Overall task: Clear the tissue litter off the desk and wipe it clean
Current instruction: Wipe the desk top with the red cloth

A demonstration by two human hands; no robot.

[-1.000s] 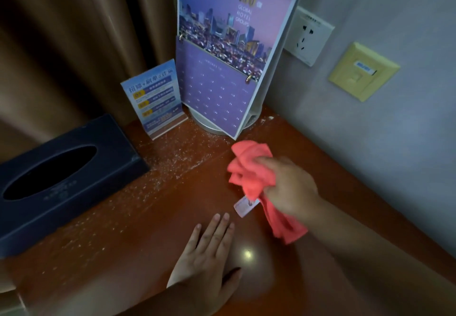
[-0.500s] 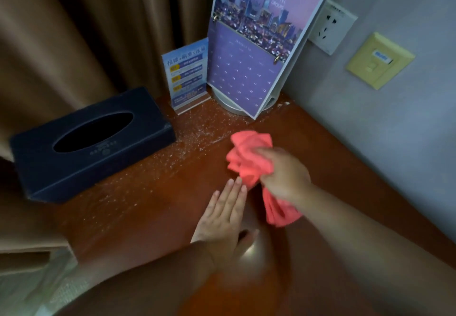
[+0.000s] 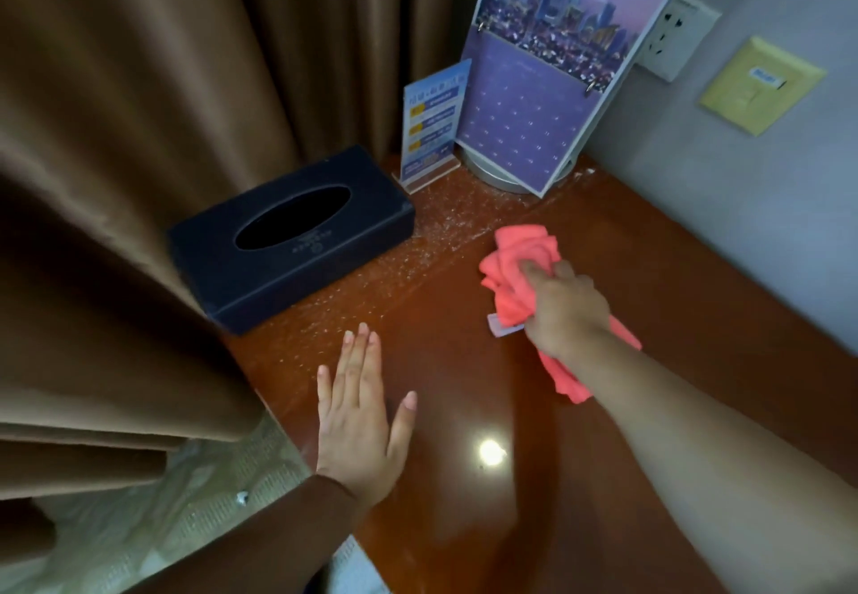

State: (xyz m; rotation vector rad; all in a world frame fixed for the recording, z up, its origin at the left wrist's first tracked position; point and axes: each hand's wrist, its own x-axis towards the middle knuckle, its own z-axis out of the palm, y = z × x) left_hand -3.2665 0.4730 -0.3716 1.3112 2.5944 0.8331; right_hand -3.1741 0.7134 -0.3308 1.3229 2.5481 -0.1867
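Observation:
My right hand (image 3: pixel 564 310) grips a bunched coral-red cloth (image 3: pixel 515 268) and presses it onto the glossy reddish-brown desk (image 3: pixel 464 361); a small white label hangs from the cloth by my fingers. My left hand (image 3: pixel 360 412) lies flat on the desk near its left edge, fingers straight, holding nothing. A band of fine white specks (image 3: pixel 432 241) covers the desk between the cloth and the dark tissue box (image 3: pixel 288 241).
A purple desk calendar (image 3: pixel 543 97) on a round metal base and a small blue sign card (image 3: pixel 432 124) stand in the back corner. Brown curtains (image 3: pixel 139 129) hang at the left. The grey wall at right carries a socket (image 3: pixel 673 36) and a yellow plate (image 3: pixel 761 92).
My view has shifted left, so the tissue box and curtain show more. My left hand has slid left, away from the cloth. My right hand still holds the cloth on the desk.

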